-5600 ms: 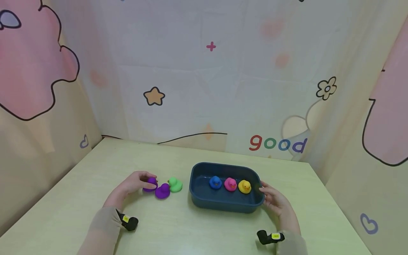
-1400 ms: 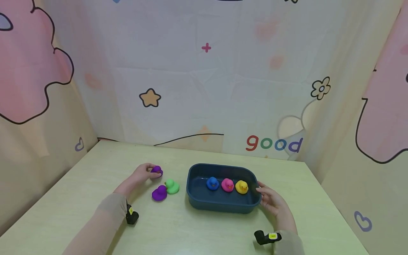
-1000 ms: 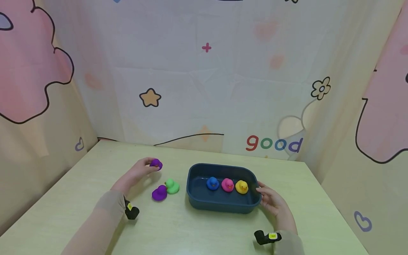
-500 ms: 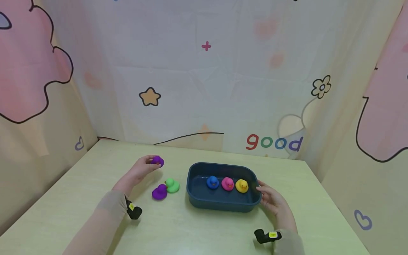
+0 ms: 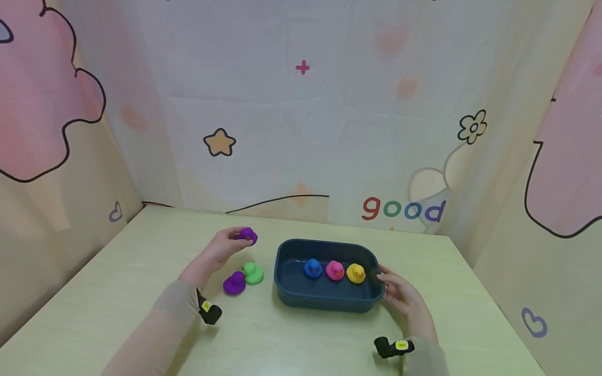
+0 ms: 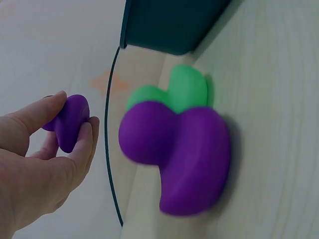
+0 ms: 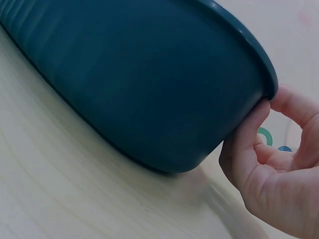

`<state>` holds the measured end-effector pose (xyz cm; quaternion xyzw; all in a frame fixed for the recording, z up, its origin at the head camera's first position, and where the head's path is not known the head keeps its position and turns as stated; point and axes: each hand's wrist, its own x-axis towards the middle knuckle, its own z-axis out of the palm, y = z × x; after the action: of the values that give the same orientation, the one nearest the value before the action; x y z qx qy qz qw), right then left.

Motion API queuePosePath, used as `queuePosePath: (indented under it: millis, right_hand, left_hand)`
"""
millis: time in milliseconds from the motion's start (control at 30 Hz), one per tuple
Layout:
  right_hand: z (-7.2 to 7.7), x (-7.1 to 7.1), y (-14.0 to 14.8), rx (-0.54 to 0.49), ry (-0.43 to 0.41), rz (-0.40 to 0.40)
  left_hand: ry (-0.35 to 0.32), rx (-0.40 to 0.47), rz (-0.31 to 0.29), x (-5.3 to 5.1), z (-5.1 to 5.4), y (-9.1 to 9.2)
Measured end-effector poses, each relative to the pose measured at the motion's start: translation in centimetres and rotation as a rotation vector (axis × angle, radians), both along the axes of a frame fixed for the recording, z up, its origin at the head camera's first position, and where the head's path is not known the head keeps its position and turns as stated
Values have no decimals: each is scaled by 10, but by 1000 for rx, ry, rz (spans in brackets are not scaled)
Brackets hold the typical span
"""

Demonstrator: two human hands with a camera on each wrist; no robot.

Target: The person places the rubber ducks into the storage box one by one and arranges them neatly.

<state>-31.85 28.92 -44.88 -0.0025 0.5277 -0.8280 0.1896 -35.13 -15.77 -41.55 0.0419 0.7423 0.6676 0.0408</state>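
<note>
Pinching the purple duck between thumb and fingers, the left hand holds it above the table, left of the box and apart from it, near its far left corner. The right hand grips the box at the rim of its right end. Also left of the box stand the second purple duck and, closer to it, the green duck. Inside the box, the blue duck, pink duck and yellow duck form a row, yellow nearest its right end.
</note>
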Motion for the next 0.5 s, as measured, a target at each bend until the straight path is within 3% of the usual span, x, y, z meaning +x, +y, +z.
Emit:
queuePosePath:
  millis: [500]
  right_hand:
    - [1, -1, 0, 23, 8, 10]
  left_hand:
    - [-11, 89, -88, -1, 26, 58]
